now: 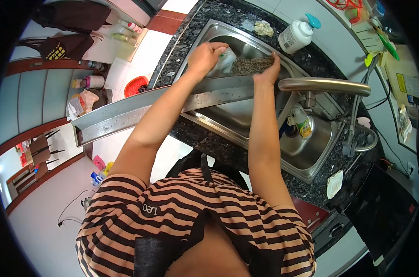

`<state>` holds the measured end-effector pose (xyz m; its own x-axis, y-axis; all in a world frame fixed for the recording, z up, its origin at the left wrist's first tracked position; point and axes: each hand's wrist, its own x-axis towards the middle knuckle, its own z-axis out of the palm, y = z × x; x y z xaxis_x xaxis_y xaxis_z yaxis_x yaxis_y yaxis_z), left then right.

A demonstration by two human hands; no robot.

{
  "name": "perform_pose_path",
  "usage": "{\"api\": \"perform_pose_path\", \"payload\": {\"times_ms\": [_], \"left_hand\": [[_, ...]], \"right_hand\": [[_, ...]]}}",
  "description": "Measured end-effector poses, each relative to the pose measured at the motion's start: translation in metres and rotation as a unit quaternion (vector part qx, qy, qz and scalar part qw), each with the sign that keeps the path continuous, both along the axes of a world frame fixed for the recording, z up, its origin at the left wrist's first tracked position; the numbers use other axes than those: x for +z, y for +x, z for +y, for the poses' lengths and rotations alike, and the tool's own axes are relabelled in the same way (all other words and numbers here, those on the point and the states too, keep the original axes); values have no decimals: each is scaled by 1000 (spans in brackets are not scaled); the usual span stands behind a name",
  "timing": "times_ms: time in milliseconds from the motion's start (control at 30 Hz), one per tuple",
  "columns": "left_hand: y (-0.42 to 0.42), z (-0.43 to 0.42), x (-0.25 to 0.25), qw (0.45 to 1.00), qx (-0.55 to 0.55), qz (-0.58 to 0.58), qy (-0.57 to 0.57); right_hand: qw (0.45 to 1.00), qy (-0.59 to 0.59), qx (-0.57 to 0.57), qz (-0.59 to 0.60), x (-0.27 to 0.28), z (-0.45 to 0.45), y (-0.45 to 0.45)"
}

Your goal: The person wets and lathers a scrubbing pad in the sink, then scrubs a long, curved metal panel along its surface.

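Observation:
My left hand (205, 59) is closed in a pinch at a translucent plastic piece (226, 59), perhaps a bag or wrapper, over the large sink basin. To its right, my right hand (268, 73) grips the end of a brown, speckled, mesh-like scouring pad (251, 66). The pad's left end lies close beside the plastic. Below both hands, a long metal trough (140, 110) with water drops rests across the sink (237, 115) and juts out past the counter to the left. My forearms pass over it.
A curved faucet (324, 85) reaches in from the right. The smaller basin holds a spray bottle (304, 127). On the dark counter (214, 150) stand a white pump bottle (296, 37) and a crumpled pale cloth (264, 28). A red basin (135, 86) is on the floor at left.

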<state>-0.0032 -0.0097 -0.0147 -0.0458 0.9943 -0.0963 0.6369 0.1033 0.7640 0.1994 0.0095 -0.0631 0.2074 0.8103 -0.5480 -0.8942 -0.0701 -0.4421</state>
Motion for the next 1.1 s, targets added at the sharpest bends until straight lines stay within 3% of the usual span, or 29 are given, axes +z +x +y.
{"api": "perform_pose_path", "payload": {"times_ms": [33,67,200,267,400,500,533,633,667,733,833,867,900,967,1000,1067,1100], "left_hand": [[2,1,7,1000,-9,6,4],[5,3,13,1000,-18,11,7],[6,5,8,999,-43,25,7],[5,8,-11,998,-37,41,38],[12,0,5,995,-30,93,23],[11,-10,3,988,4,100,119],[13,-16,-3,979,42,76,184],[27,-56,-59,968,172,-143,113],[39,-69,-63,950,176,-256,-25],[70,-87,-56,829,235,-410,-298],[82,-84,-59,624,162,-672,-363],[88,-78,-90,583,158,-719,-345],[91,-77,-112,588,124,-730,-324],[94,-80,-156,539,23,-787,-297],[105,-87,-144,571,86,-760,-300],[128,-107,-104,631,208,-686,-296],[127,-109,-102,626,203,-689,-304]], "right_hand": [[1000,-22,-12,6,-1,3,-3],[999,-4,6,-42,-37,6,0],[961,-40,66,-267,-39,-11,-29],[952,-11,94,-292,-41,-13,-40],[940,26,131,-313,-24,-21,-49],[946,40,120,-298,-11,-15,-42],[950,35,113,-290,-12,-19,-35],[973,40,47,-224,-20,-24,-14],[982,68,31,-172,-25,-28,-10],[983,58,45,-168,-26,-44,-10],[968,18,73,-239,-18,-87,-26],[937,12,75,-342,-20,-99,-32],[895,5,77,-440,-22,-112,-34],[748,22,97,-657,8,-127,-29],[757,-3,120,-642,-6,-122,-21],[719,-45,96,-686,-40,-107,4],[699,-64,81,-707,-41,-100,9]]}}
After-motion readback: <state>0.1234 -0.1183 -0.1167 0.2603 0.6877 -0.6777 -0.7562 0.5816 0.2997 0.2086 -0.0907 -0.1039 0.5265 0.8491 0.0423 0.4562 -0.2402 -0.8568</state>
